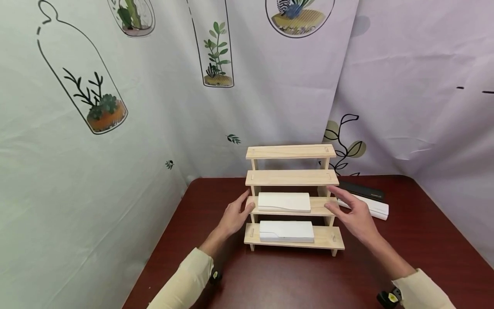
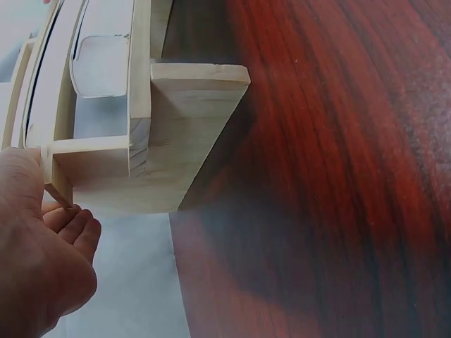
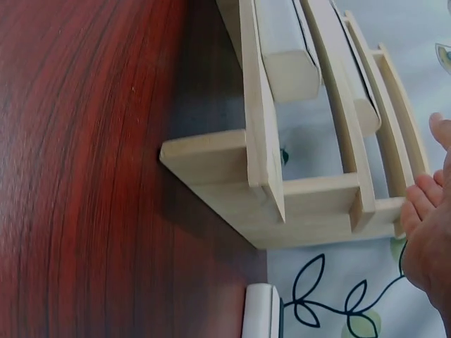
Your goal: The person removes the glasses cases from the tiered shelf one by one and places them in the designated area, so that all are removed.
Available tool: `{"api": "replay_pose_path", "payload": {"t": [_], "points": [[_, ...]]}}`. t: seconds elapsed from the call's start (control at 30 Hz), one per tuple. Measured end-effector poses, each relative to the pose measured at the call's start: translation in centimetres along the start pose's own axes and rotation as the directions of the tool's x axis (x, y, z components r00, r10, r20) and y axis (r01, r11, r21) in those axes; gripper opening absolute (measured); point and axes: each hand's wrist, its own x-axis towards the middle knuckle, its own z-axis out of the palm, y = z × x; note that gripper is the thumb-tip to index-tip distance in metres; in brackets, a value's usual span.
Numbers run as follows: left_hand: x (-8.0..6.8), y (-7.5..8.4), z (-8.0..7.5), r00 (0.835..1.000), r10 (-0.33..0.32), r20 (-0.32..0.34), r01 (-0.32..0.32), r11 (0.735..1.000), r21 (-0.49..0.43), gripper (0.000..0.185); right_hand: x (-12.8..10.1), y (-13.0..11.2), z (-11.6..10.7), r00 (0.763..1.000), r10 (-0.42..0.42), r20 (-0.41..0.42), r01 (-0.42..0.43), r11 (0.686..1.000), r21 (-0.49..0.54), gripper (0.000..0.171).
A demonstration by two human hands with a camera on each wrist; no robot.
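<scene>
Wooden rack (image 1: 291,177): 4 shelves (image 1: 291,151), standing before the table's (image 1: 424,257) back edge.
Left hand (image 1: 233,216): thumb and fingers parted at rack's left end; cannot tell whether gripping.
Right hand (image 1: 356,216): spread, holding nothing, by rack's right end.
White boxes (image 1: 287,231): 1 on each of 2 lowest shelves.

From here the tiered stand (image 1: 291,177) looks like pale bare wood, smooth and matt with fine grain showing, and the white cases (image 1: 287,229) on it are smooth, plastic or coated card, I can't tell which. The dark red tabletop (image 1: 308,279) shows streaked wood grain under a smooth, faintly glossy finish. Behind hangs matt printed cloth (image 1: 270,103), softly creased, and the cream sleeves (image 1: 183,279) look like matt fabric too.
</scene>
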Motion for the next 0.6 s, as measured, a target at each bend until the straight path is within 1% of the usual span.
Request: {"api": "replay_pose_path", "payload": {"t": [0.23,0.37,0.43,0.6], "points": [[-0.3,0.1,0.1,1.0,0.015,-0.01,-0.015,1.0,-0.014,0.065,0.1,-0.3,1.0,0.999,0.022,0.032,-0.022,1.0,0.012,0.053],[-0.4,0.0,0.1,1.0,0.007,-0.005,-0.007,1.0,-0.005,0.065,0.2,-0.3,1.5,0.998,0.025,0.051,-0.028,0.998,0.057,0.053],[-0.5,0.0,0.1,1.0,0.013,-0.007,-0.013,1.0,-0.001,0.066,0.2,-0.3,1.7,0.998,0.031,0.06,-0.035,0.997,0.069,0.053],[-0.6,-0.1,0.1,0.999,0.036,-0.017,-0.036,0.999,0.002,0.065,0.3,-0.4,2.0,0.993,0.069,0.097,-0.074,0.996,0.046,0.053]]}}
